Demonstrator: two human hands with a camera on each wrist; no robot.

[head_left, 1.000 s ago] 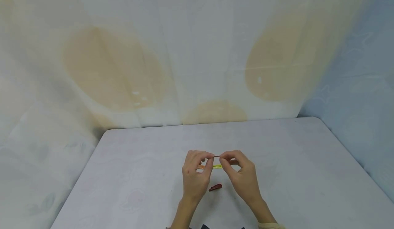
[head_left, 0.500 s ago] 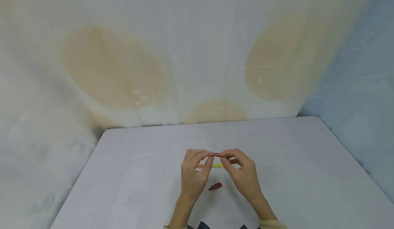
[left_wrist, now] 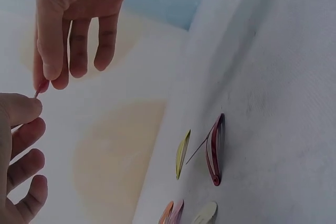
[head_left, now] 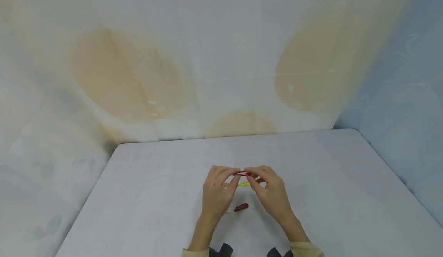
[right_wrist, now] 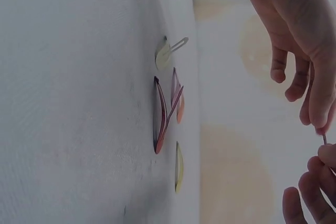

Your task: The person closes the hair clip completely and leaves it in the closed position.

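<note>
Above the table [head_left: 159,195], a small red hair clip [head_left: 243,173] is pinched at its two ends between the fingertips of the left hand [head_left: 217,193] and the right hand [head_left: 270,193], and is held level just over the surface, near the middle of the near half. Both hands are curled around it, thumb against forefinger. Beneath them, on the table, a yellow clip [head_left: 244,184] is seen lying flat, with an orange clip [head_left: 225,185] just beside it (partly hidden by the left hand). A second dark red clip [head_left: 241,207] is seen sprung open between the wrists. A pale clip [right_wrist: 164,54] is shown by the right wrist view, set apart from the others.
</note>
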